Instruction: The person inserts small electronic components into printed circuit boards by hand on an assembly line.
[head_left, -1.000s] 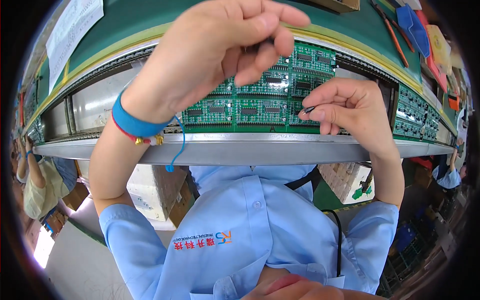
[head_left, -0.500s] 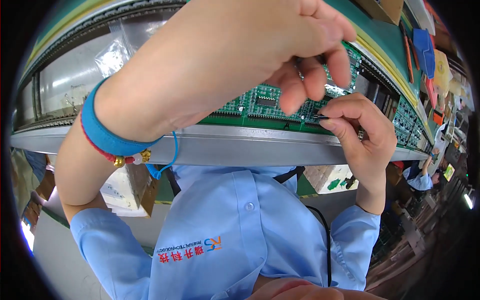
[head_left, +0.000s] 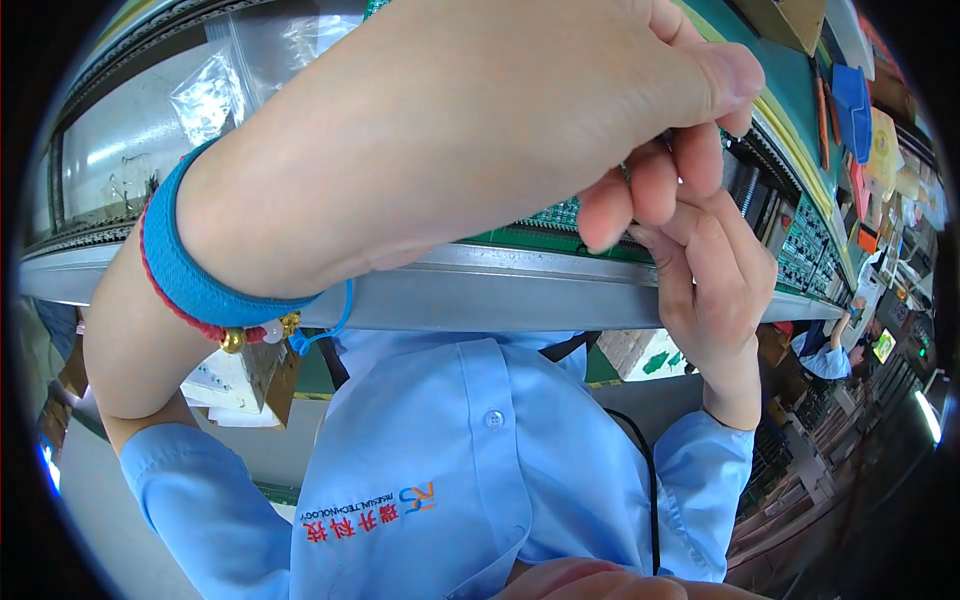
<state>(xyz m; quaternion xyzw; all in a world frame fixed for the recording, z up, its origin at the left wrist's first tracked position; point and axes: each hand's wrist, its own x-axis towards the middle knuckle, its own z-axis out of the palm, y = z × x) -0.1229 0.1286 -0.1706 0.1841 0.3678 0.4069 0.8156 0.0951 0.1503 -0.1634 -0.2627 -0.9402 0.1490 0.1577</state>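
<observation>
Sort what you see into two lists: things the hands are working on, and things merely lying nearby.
In hand:
- left hand, close to the camera, fingers curled over the board
- right hand, fingertips at the board's edge
- green circuit board on the metal rail

Lying about:
- clear plastic bag
- blue tray
- cardboard box

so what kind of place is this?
Most likely an electronics assembly line: green circuit boards sit on a metal-edged conveyor rail, both hands work at them, and more board racks run along the line.

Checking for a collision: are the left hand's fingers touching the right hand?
Touching. The head view shows the left hand fingertips pressed against the right hand fingers above the green circuit board, no gap.
</observation>
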